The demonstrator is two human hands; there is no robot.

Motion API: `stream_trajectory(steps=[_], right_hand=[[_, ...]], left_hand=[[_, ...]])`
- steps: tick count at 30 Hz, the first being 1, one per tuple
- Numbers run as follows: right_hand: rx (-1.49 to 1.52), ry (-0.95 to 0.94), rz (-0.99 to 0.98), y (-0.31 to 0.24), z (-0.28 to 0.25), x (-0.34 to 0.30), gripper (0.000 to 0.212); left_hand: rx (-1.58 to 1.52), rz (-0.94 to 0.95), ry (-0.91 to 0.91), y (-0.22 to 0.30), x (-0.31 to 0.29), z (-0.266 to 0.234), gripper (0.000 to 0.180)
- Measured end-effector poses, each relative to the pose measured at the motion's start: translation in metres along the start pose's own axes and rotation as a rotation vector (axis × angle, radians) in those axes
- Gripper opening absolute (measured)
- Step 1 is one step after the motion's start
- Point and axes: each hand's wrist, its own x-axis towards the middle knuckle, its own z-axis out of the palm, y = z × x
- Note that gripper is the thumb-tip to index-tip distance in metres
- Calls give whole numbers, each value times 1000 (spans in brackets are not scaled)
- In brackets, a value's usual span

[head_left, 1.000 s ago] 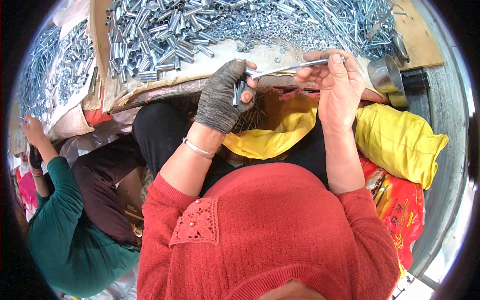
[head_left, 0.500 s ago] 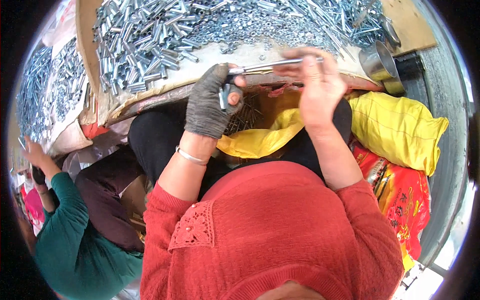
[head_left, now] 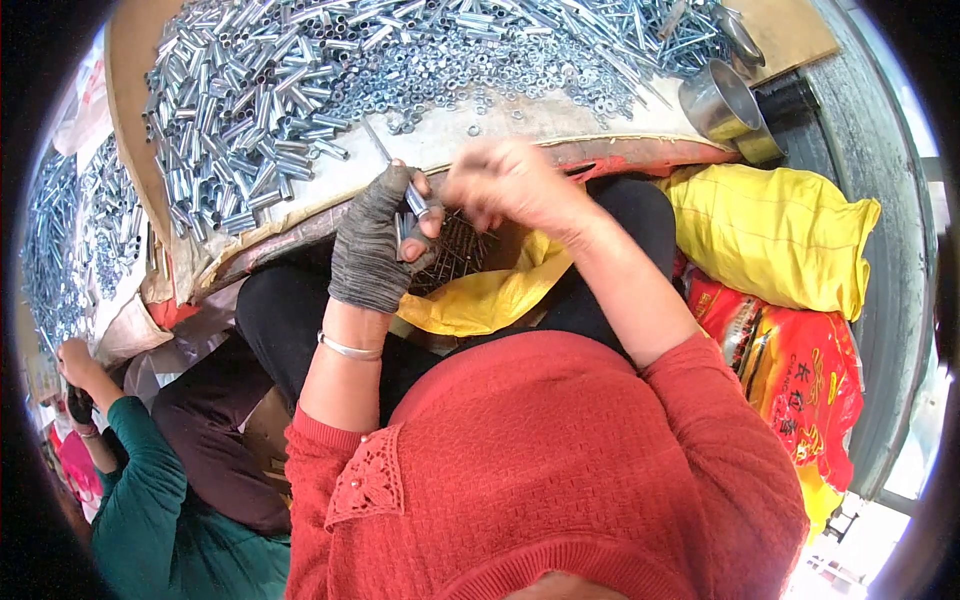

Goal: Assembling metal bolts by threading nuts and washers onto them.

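Observation:
My left hand (head_left: 375,235), in a grey fingerless glove, is closed around a thin metal bolt (head_left: 377,142) that points up and away over the table edge. A short shiny metal sleeve (head_left: 417,203) shows between its fingers, and another metal piece sits lower in the palm. Close by on the right is my bare right hand (head_left: 520,190), its curled fingers smeared by motion; whether it holds anything does not show. Below both hands, an open yellow sack (head_left: 480,300) lies in my lap, with several assembled bolts (head_left: 455,250) inside.
Across the worktable lie heaps of metal sleeves (head_left: 235,120), nuts (head_left: 470,85) and long bolts (head_left: 620,30). A metal cup (head_left: 718,100) stands at the right edge. A full yellow sack (head_left: 770,235) rests on red bags (head_left: 800,380). Another person in a green sleeve (head_left: 145,450) works at left.
My right hand has moved left and away from the bolt's far end, its fingers now near my left hand. The bolt has swung to point away from me. The view has shifted slightly.

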Motion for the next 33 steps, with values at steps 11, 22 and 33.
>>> stream_trajectory(steps=[11,22,33], right_hand=[[-1037,607,-121,39,-119,22,29],[-989,861,-163,32,-122,14,24],[-1192,578,-99,40,-114,34,28]], left_hand=[[518,110,102,-8,-2,32,21],[720,73,95,-6,1,33,25],[684,33,104,-7,4,32,23]])
